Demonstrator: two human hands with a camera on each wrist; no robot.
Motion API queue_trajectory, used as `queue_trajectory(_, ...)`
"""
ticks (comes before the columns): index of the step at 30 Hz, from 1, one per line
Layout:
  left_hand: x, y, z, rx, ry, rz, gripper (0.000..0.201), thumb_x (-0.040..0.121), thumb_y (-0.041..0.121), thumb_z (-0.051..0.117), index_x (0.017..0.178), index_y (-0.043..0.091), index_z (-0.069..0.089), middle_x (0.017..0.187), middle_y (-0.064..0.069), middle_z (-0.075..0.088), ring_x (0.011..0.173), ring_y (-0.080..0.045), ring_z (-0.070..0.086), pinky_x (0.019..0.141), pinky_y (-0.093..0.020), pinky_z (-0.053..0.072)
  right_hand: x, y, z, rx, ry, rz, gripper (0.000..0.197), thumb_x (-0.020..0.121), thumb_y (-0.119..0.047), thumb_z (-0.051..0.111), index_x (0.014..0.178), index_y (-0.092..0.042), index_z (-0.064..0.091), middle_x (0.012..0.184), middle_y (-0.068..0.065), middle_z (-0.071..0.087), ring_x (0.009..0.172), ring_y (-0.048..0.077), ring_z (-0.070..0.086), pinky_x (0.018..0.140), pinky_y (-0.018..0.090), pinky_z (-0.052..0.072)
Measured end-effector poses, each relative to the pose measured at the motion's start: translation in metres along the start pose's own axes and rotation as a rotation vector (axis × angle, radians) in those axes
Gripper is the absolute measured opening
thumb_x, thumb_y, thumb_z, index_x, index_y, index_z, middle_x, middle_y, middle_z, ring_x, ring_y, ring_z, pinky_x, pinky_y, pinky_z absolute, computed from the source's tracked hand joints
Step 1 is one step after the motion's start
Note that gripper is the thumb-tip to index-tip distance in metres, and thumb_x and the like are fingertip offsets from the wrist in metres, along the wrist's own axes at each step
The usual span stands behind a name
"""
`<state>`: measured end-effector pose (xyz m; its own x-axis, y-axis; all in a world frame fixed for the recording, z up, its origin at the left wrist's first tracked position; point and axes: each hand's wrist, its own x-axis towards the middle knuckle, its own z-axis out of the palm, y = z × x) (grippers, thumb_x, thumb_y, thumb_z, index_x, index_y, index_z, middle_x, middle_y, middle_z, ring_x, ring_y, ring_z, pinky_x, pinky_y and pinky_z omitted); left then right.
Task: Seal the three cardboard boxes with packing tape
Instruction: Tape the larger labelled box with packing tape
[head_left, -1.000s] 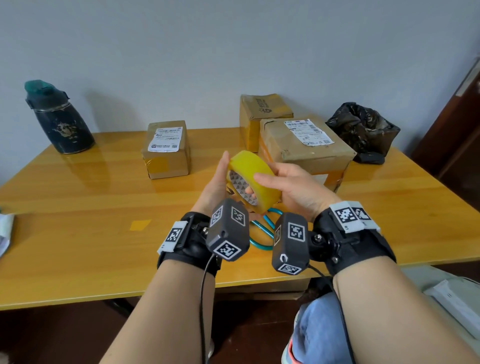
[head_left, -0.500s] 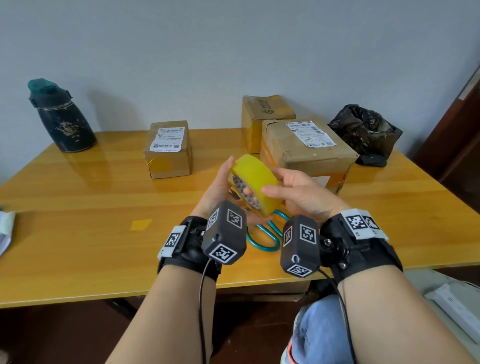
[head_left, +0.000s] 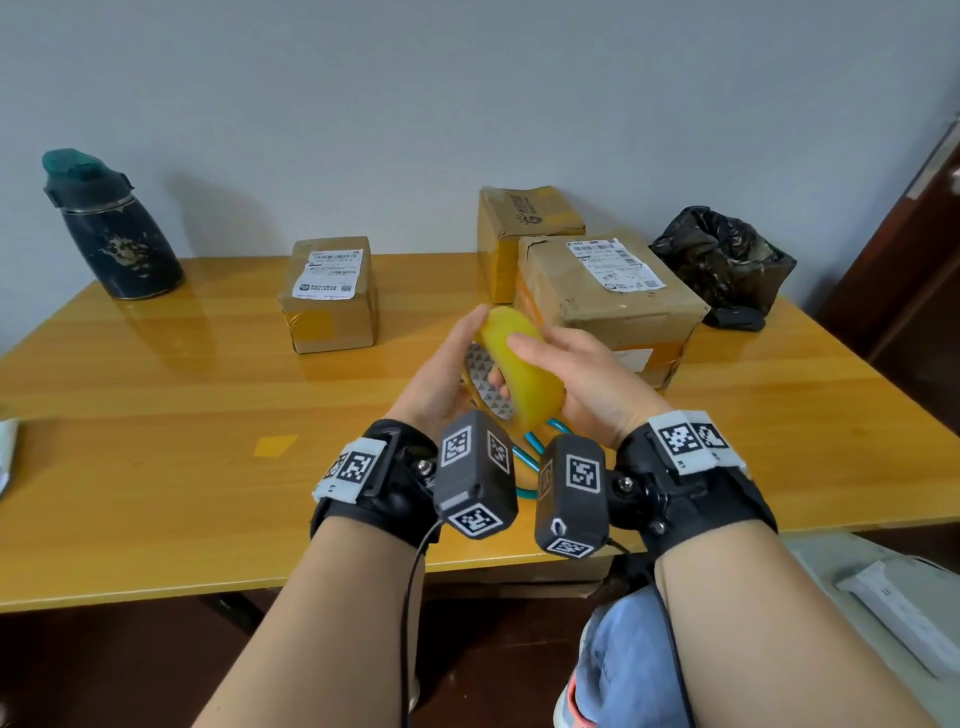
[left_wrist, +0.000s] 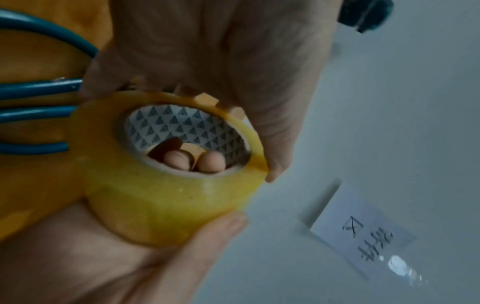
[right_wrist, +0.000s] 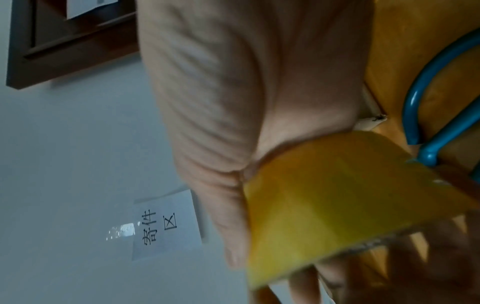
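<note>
A yellow packing tape roll (head_left: 524, 379) is held upright above the table's front, between both hands. My right hand (head_left: 506, 364) grips it: the thumb (left_wrist: 221, 226) lies on the outer band, and two fingertips (left_wrist: 179, 161) poke through the patterned core. My left hand (head_left: 457, 358) lies flat against the roll's open side, fingers straight. Three cardboard boxes stand behind. A small labelled one (head_left: 330, 306) is at centre left, a large labelled one (head_left: 608, 317) just beyond the hands, and a plain one (head_left: 524, 218) behind that. In the right wrist view the roll (right_wrist: 337, 195) is blurred.
Teal-handled scissors (head_left: 535, 457) lie on the wooden table (head_left: 156, 493) under my hands. There is a dark bottle (head_left: 111, 234) at the back left and a crumpled black bag (head_left: 722, 260) at the back right. A small yellow tape scrap (head_left: 275, 446) is stuck left of my wrists.
My right thumb has shifted across the roll's outer band, and the roll has turned slightly between my hands. The boxes and scissors have not moved.
</note>
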<state>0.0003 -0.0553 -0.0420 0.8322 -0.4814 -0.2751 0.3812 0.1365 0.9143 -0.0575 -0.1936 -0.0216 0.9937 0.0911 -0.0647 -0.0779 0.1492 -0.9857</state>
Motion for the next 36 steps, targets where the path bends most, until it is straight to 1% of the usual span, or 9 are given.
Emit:
queue_trajectory(3,-0.005,-0.001,-0.007,-0.191,0.013,-0.106,0.067,0.09,0.066,0.041,0.076,0.011,0.077,0.069,-0.012,0.073,0.087,-0.034,0.061,0.102,-0.051,0.042,-0.003,0.003,-0.005,-0.017,-0.078,0.019,0.036,0.087,-0.011,0.062,0.122,-0.004,0.057,0.116,0.025,0.064,0.11,0.042,0.06,0.095,0.055,0.048)
queue_trajectory(7,-0.006,-0.003,-0.007,-0.142,-0.04,-0.135,0.072,0.09,0.066,0.039,0.063,0.011,0.078,0.071,-0.015,0.072,0.099,-0.042,0.062,0.105,-0.058,0.038,-0.002,0.005,-0.001,-0.047,0.009,0.029,0.031,0.09,-0.02,0.061,0.115,-0.003,0.061,0.111,0.029,0.064,0.102,0.043,0.061,0.098,0.064,0.042)
queue_trajectory(11,-0.008,0.0,-0.001,-0.056,-0.011,-0.055,0.034,0.085,0.051,0.062,0.084,0.019,0.075,0.081,-0.008,0.075,0.094,-0.033,0.063,0.097,-0.062,0.044,0.0,0.004,0.006,-0.142,0.124,-0.005,0.038,0.092,-0.039,0.059,0.105,-0.004,0.068,0.077,0.015,0.069,0.075,0.029,0.063,0.086,0.052,0.051)
queue_trajectory(15,-0.004,-0.003,0.0,-0.046,0.005,-0.043,0.09,0.053,0.054,0.088,0.13,0.027,0.05,0.135,-0.008,0.051,0.115,-0.032,0.058,0.087,-0.057,0.052,0.001,0.002,0.004,-0.198,0.18,-0.059,0.041,0.093,-0.045,0.052,0.087,-0.009,0.07,0.062,0.006,0.067,0.06,0.02,0.063,0.07,0.035,0.056)
queue_trajectory(20,-0.005,-0.005,-0.001,-0.183,-0.011,-0.077,0.035,0.084,0.048,0.062,0.101,0.017,0.065,0.105,-0.015,0.068,0.103,-0.036,0.061,0.099,-0.063,0.041,0.0,0.007,-0.01,-0.053,0.019,-0.002,0.035,0.085,-0.026,0.066,0.113,-0.006,0.063,0.092,0.016,0.07,0.087,0.029,0.066,0.09,0.051,0.052)
queue_trajectory(23,-0.011,-0.009,0.001,-0.437,-0.106,-0.212,0.054,0.077,0.052,0.063,0.099,0.003,0.068,0.096,-0.027,0.069,0.11,-0.045,0.055,0.106,-0.065,0.032,-0.001,0.011,-0.019,-0.079,-0.071,0.01,0.046,0.081,-0.015,0.067,0.124,-0.006,0.056,0.116,0.017,0.066,0.108,0.033,0.063,0.095,0.046,0.05)
queue_trajectory(27,-0.008,-0.014,0.0,-0.578,-0.107,-0.326,0.079,0.076,0.067,0.057,0.116,-0.001,0.054,0.116,-0.034,0.058,0.12,-0.052,0.046,0.108,-0.066,0.023,-0.004,0.014,-0.022,-0.102,-0.06,0.009,0.042,0.077,-0.011,0.065,0.118,-0.008,0.058,0.114,0.018,0.066,0.103,0.029,0.063,0.094,0.046,0.049)
queue_trajectory(32,-0.005,-0.007,0.001,-0.132,0.047,-0.133,0.042,0.091,0.051,0.052,0.095,0.01,0.062,0.078,-0.01,0.073,0.078,-0.025,0.069,0.092,-0.05,0.047,-0.006,0.016,-0.015,-0.007,0.049,0.037,0.031,0.089,-0.016,0.062,0.118,-0.004,0.061,0.114,0.023,0.065,0.104,0.036,0.062,0.094,0.052,0.049)
queue_trajectory(36,-0.009,-0.011,0.006,0.027,0.059,-0.051,0.085,0.064,0.06,0.076,0.13,0.015,0.048,0.119,-0.013,0.062,0.102,-0.029,0.066,0.089,-0.056,0.052,0.0,0.01,-0.002,-0.086,0.142,0.027,0.023,0.093,-0.03,0.059,0.104,-0.011,0.068,0.104,0.015,0.072,0.097,0.031,0.069,0.088,0.045,0.055)
